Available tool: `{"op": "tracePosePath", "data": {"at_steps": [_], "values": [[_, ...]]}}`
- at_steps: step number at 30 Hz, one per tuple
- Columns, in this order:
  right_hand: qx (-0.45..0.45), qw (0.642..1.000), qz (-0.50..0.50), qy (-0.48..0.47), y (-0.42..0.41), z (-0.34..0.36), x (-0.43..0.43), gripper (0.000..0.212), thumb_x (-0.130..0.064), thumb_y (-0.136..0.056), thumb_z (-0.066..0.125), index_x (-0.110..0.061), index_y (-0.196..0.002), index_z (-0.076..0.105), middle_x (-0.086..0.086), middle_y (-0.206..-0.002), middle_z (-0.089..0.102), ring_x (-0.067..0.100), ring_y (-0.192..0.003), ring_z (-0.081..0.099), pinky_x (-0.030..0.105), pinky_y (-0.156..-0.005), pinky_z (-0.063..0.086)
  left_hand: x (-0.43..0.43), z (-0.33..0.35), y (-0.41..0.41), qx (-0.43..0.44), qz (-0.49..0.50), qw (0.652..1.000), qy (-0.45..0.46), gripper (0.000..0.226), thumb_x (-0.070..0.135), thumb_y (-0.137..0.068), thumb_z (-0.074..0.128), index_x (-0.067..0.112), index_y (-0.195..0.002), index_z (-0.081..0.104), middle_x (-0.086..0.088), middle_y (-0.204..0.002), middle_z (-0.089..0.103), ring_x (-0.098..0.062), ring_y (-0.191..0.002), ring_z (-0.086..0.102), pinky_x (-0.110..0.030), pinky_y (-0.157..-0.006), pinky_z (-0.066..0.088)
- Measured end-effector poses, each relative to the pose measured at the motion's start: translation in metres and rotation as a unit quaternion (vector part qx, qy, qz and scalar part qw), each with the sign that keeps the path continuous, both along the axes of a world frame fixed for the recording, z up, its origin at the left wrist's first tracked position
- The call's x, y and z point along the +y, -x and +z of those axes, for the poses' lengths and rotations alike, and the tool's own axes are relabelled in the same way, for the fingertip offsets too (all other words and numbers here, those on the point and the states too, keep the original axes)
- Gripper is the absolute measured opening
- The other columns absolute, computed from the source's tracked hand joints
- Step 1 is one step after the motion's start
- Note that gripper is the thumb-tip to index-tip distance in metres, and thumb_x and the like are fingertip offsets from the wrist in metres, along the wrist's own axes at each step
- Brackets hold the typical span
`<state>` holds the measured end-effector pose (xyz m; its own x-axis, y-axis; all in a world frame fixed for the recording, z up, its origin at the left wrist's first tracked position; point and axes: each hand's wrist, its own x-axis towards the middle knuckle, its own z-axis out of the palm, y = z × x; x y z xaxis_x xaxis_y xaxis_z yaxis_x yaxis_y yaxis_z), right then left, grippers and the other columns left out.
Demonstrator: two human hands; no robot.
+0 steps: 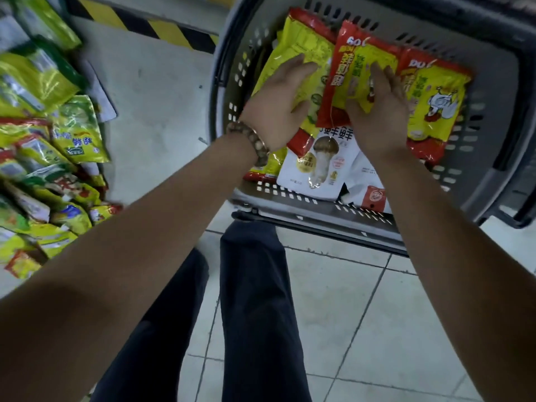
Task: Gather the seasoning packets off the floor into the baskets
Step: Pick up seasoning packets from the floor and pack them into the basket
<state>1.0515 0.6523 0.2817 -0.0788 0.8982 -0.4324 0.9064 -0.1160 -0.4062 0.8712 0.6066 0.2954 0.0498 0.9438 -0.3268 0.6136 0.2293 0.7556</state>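
A grey plastic basket stands on the floor ahead of me, tilted in view. Inside it lie red-and-yellow seasoning packets and a white mushroom packet. My left hand lies flat with straight fingers on a yellow packet at the basket's left side. My right hand presses with spread fingers on a red-and-yellow packet in the middle of the basket. A heap of green, yellow and red packets lies on the floor at the left.
My dark trouser legs are below the basket on pale floor tiles. A yellow-and-black striped kerb runs along the back. Bare grey floor separates the heap from the basket. A bead bracelet is on my left wrist.
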Motion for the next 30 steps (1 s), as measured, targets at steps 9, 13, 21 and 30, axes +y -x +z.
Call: {"op": "tracePosePath", "data": {"at_steps": [9,13,21,30], "values": [[0.165,0.969,0.182,0.014,0.140,0.053,-0.040,0.061,-0.021,-0.088,0.064,-0.014,-0.143,0.039,0.011,-0.147,0.038,0.026,-0.136,0.035,0.030,-0.108,0.031,-0.093,0.022,0.139,0.020,0.277,0.961,-0.012,0.046,0.008,-0.086,0.052,0.003,-0.131,0.048,-0.014,-0.136,0.047,-0.025,-0.123,0.047,-0.025,-0.104,0.034],[0.160,0.951,0.262,0.036,0.228,0.044,-0.055,0.061,-0.020,-0.086,0.066,-0.013,-0.141,0.041,0.007,-0.145,0.041,0.022,-0.133,0.039,0.025,-0.104,0.030,-0.138,-0.002,0.215,0.012,0.394,0.917,0.068,0.048,0.004,-0.088,0.056,0.008,-0.135,0.044,-0.008,-0.138,0.045,-0.021,-0.126,0.045,-0.035,-0.106,0.036],[0.097,0.943,0.285,0.142,0.400,-0.019,-0.104,0.061,-0.026,-0.087,0.064,-0.021,-0.142,0.039,0.003,-0.141,0.043,0.025,-0.123,0.047,0.037,-0.097,0.043,-0.213,-0.043,0.360,0.042,0.488,0.854,0.173,0.051,0.012,-0.089,0.055,0.014,-0.138,0.043,-0.011,-0.134,0.051,-0.027,-0.119,0.050,-0.032,-0.094,0.039],[0.042,0.901,0.403,0.153,0.576,-0.087,-0.132,0.058,-0.022,-0.085,0.066,-0.014,-0.138,0.044,0.010,-0.137,0.049,0.026,-0.126,0.045,0.034,-0.098,0.039,-0.265,-0.090,0.473,-0.018,0.562,0.800,0.207,0.049,0.018,-0.091,0.056,0.018,-0.138,0.042,-0.005,-0.139,0.047,-0.026,-0.119,0.052,-0.039,-0.094,0.046]]}}
